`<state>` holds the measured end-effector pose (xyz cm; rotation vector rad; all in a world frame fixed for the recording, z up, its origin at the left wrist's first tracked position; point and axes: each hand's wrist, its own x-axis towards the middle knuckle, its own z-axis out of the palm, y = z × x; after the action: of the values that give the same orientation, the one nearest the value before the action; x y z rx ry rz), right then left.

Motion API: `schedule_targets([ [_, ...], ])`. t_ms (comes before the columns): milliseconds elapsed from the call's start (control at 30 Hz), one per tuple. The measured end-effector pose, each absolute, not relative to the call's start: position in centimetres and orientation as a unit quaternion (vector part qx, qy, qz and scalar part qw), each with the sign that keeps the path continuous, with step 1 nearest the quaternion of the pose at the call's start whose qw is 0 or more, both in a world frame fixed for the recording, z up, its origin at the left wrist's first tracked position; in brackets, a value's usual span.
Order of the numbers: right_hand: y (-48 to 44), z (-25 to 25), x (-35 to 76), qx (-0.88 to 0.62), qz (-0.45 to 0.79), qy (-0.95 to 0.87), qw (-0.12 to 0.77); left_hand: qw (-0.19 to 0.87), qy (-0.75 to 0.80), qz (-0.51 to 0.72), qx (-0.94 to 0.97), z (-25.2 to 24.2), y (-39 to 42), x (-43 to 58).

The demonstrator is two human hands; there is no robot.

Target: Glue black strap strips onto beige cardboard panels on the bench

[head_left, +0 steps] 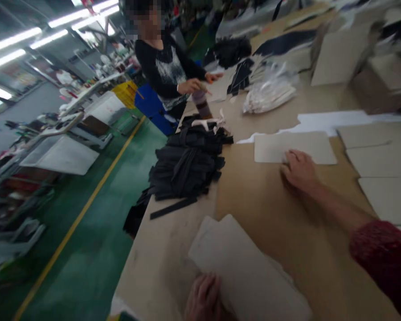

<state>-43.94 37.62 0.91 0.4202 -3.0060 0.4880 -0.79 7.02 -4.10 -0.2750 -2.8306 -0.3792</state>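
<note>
Right hand (299, 171) at near long edge of single pale panel (296, 145); panel lies forward, long axis left-right, left hand (203, 296) farther. Right fingers bent, touching panel; pinch or not, cannot tell. Left hand curled at slanted panel stack (250, 272), grip hidden. Brown sheet (254, 191) on bench (153, 263); black strips (187, 169) heaped left; co-worker (169, 67) beyond; green floor (133, 156).

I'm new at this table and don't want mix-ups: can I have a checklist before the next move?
1. Right hand at the single pale panel: ok, fingers at its near edge.
2. Left hand at the panel stack: ok; firmness of grip, cannot tell.
3. Stack edges aligned: not ok, pieces are offset.
4. Black strips apart from stack: ok.
5. Co-worker's hand away from stack: ok.
</note>
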Motion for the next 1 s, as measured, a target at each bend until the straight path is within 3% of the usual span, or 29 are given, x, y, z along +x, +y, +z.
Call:
schedule_targets([
  [233,35.4,0.0,-22.6,0.215,0.331,-0.896,-0.202,0.066,-0.969,-0.216,-0.103,-3.8,7.0,1.3],
  [400,32.3,-0.6,-16.0,0.151,0.34,-0.913,-0.168,0.098,-0.965,-0.217,-0.112,-3.1,7.3,0.8],
  [633,30.7,1.3,-14.1,0.11,0.327,-0.938,-0.047,0.109,-0.962,-0.224,-0.112,-3.3,7.3,1.0],
  [767,30.8,3.4,-13.4,0.042,0.335,-0.913,-0.229,0.091,-0.97,-0.197,-0.114,-3.2,7.3,1.3],
  [867,31.6,4.5,-13.9,0.044,0.435,-0.82,-0.37,0.115,-0.976,-0.151,-0.106,-4.3,6.8,1.5],
  [1000,33.6,5.7,-16.4,-0.082,0.624,-0.674,-0.387,0.218,-0.958,-0.091,-0.164,-7.3,5.8,0.9],
])
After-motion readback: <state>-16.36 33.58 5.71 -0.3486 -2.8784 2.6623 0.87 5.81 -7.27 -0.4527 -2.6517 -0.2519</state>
